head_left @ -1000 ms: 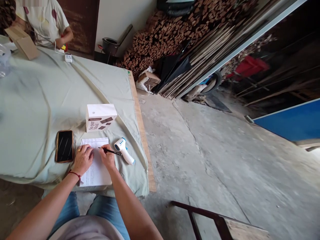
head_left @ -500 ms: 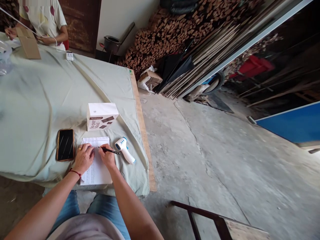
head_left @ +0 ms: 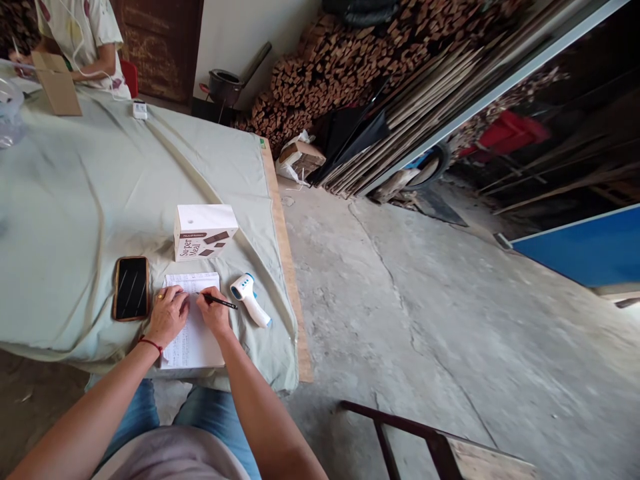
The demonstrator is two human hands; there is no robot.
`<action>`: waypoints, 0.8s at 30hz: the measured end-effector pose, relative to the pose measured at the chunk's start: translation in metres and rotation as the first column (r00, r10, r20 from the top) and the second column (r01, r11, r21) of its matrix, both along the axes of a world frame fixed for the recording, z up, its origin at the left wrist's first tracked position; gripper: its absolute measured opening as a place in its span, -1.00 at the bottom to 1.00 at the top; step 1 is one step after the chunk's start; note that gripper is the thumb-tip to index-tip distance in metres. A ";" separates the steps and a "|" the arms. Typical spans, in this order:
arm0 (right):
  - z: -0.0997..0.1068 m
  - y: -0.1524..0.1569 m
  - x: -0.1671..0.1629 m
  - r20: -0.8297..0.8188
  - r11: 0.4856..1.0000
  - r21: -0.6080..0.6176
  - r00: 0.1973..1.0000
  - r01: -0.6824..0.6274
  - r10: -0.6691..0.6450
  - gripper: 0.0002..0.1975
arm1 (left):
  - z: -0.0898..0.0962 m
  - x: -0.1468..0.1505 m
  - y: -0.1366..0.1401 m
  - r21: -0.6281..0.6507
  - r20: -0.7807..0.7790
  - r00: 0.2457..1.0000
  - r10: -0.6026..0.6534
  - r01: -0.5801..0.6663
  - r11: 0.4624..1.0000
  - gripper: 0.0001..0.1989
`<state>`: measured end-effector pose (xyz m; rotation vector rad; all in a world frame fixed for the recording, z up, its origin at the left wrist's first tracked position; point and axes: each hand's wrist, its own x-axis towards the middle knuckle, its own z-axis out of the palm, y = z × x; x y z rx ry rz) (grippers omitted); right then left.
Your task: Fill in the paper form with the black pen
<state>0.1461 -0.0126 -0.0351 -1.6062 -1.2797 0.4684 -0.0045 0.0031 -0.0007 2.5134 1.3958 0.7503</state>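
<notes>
A black pen is gripped in my right hand, its tip at the page of a notepad. Small handwriting covers the left part of the sheet. My left hand lies on the notepad's left side, fingers stretched flat over the paper. Left of it is a dark-screened smartphone in a brown case. To the right of my right hand rests a white and blue infrared thermometer. Just beyond the notepad stands a white box with brown print.
A pale green cloth covers the table, whose bare wooden edge shows at right. Across the table sits another person beside an open cardboard box. A small white device lies at the far edge. A wood-topped stool stands lower right.
The pen in my right hand has shifted very slightly; my left hand stays put. The person across the table has leaned to the left, uncovering more of a red chair.
</notes>
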 end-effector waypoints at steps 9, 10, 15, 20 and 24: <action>0.001 0.000 -0.001 0.003 1.000 0.008 1.000 -0.003 0.003 -0.85 | 0.002 0.001 0.000 -0.008 0.010 1.000 0.006 -0.006 1.000 -0.78; 0.001 0.000 -0.001 0.003 1.000 0.007 1.000 -0.003 0.003 -0.85 | 0.001 0.001 0.000 -0.010 0.014 1.000 0.006 -0.006 1.000 -0.78; 0.002 0.000 -0.001 -0.009 1.000 0.003 1.000 -0.008 0.008 -0.85 | 0.001 0.000 0.000 -0.011 0.018 1.000 0.003 -0.003 1.000 -0.79; 0.002 -0.001 0.000 -0.026 1.000 0.003 1.000 -0.017 0.017 -0.85 | 0.000 0.000 0.000 -0.003 0.012 1.000 0.002 -0.002 1.000 -0.78; 0.000 -0.001 0.000 -0.031 1.000 -0.016 0.999 -0.017 0.017 -0.85 | 0.000 0.000 -0.001 -0.031 0.026 1.000 0.006 -0.005 1.000 -0.77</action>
